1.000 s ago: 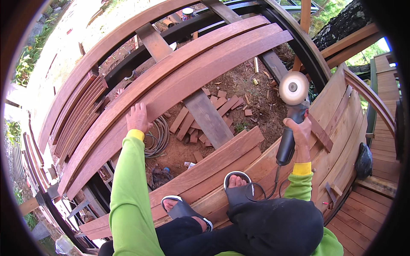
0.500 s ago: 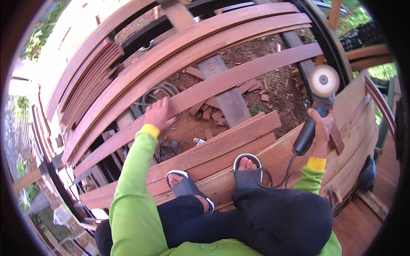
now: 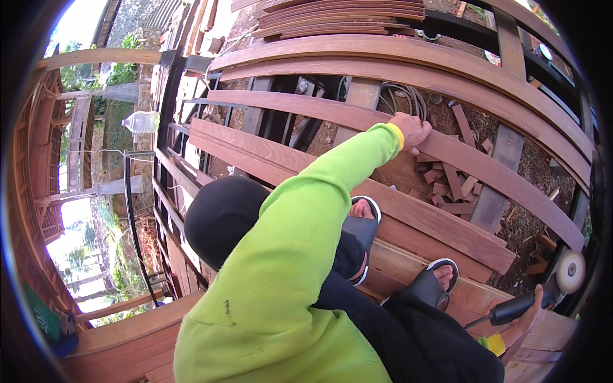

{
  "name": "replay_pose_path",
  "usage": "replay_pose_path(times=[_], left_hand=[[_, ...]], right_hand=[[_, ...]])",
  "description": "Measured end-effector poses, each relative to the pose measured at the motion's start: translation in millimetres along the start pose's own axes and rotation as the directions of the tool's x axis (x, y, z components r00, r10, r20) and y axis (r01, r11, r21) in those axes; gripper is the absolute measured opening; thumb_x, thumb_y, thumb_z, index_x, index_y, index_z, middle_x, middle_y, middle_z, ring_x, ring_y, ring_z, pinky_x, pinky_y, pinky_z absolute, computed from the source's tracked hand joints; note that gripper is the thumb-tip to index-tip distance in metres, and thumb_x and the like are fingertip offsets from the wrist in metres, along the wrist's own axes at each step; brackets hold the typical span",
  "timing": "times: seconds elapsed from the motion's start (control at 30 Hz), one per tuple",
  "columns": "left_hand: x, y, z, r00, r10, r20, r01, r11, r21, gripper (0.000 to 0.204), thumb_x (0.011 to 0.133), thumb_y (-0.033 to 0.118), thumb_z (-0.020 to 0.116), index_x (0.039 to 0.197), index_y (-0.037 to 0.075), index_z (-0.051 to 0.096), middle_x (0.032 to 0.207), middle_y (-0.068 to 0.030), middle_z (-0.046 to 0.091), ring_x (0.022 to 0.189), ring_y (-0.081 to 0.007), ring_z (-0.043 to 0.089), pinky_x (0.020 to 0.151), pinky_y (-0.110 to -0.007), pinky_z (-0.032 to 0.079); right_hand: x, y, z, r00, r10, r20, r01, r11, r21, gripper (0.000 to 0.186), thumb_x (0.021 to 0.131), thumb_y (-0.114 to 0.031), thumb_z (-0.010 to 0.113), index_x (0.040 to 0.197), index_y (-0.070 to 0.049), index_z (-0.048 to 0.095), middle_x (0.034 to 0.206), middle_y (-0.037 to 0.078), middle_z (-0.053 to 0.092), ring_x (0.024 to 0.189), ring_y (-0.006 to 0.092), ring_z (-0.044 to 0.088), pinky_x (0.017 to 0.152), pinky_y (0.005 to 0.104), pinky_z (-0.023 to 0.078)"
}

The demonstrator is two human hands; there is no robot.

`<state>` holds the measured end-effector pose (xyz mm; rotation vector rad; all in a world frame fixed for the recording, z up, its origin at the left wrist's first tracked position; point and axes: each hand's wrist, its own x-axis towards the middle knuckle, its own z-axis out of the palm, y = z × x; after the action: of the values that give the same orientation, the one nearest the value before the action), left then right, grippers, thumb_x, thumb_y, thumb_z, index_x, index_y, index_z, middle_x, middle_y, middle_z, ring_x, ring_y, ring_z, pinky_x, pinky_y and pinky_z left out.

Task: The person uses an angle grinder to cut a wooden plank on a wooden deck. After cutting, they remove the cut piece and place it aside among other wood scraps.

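Note:
My left hand (image 3: 412, 131) grips the edge of a long reddish-brown wooden plank (image 3: 488, 158), its fingers curled over the wood. This plank lies across dark metal beams. At the lower right my right hand (image 3: 529, 319) is closed round the dark body of an angle grinder (image 3: 512, 309). A pale round disc (image 3: 570, 272) is fitted on the grinder, close to the right end of the same plank. A cord runs from the grinder's rear toward my leg.
More long planks (image 3: 396, 69) lie beyond, with a stack of thinner boards (image 3: 338, 16) at the top. Wood offcuts (image 3: 450, 182) and a coiled hose (image 3: 408, 99) lie on the soil below. My sandalled feet rest on boards (image 3: 421, 220). A clear plastic jug (image 3: 141, 122) hangs at left.
My view has swung to the left, so everything sits further right in it. My left hand stays at the plank, and the grinder remains in my right hand.

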<state>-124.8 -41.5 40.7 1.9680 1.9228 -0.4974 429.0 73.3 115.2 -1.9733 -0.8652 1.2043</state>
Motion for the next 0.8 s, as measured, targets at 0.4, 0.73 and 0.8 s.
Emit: replay_pose_path(times=[0.4, 0.73, 0.8], left_hand=[[4, 6, -8, 0.97, 0.073, 0.234, -0.095, 0.992, 0.085, 0.076, 0.074, 0.056, 0.079, 0.116, 0.0, 0.051, 0.097, -0.0111, 0.073, 0.093, -0.0252, 0.072, 0.081, -0.04, 0.046], [-46, -16, 9, 0.954, 0.037, 0.299, -0.132, 0.943, 0.305, 0.082, 0.073, 0.058, 0.078, 0.126, 0.0, 0.054, 0.108, -0.0154, 0.071, 0.099, -0.0326, 0.069, 0.087, -0.058, 0.046], [-28, -13, 14, 0.969, 0.013, 0.248, -0.106, 0.925, 0.364, 0.082, 0.063, 0.058, 0.085, 0.117, 0.001, 0.062, 0.114, -0.0168, 0.067, 0.105, -0.0333, 0.066, 0.088, -0.055, 0.046]], right_hand=[[-17, -21, -4, 0.985, 0.171, 0.018, -0.171, 0.985, -0.015, 0.056, 0.073, -0.043, 0.083, 0.107, -0.008, 0.056, 0.085, 0.005, 0.057, 0.069, 0.0175, 0.059, 0.065, 0.0312, 0.05], [-4, -8, -6, 0.959, 0.273, 0.08, -0.269, 0.962, -0.047, 0.058, 0.074, -0.047, 0.082, 0.107, -0.007, 0.057, 0.088, 0.006, 0.059, 0.072, 0.0182, 0.06, 0.067, 0.0307, 0.051], [-1, 0, -9, 0.949, 0.256, 0.184, -0.262, 0.965, 0.009, 0.053, 0.076, -0.047, 0.079, 0.103, -0.006, 0.059, 0.083, 0.007, 0.061, 0.065, 0.0192, 0.061, 0.06, 0.0321, 0.052]])
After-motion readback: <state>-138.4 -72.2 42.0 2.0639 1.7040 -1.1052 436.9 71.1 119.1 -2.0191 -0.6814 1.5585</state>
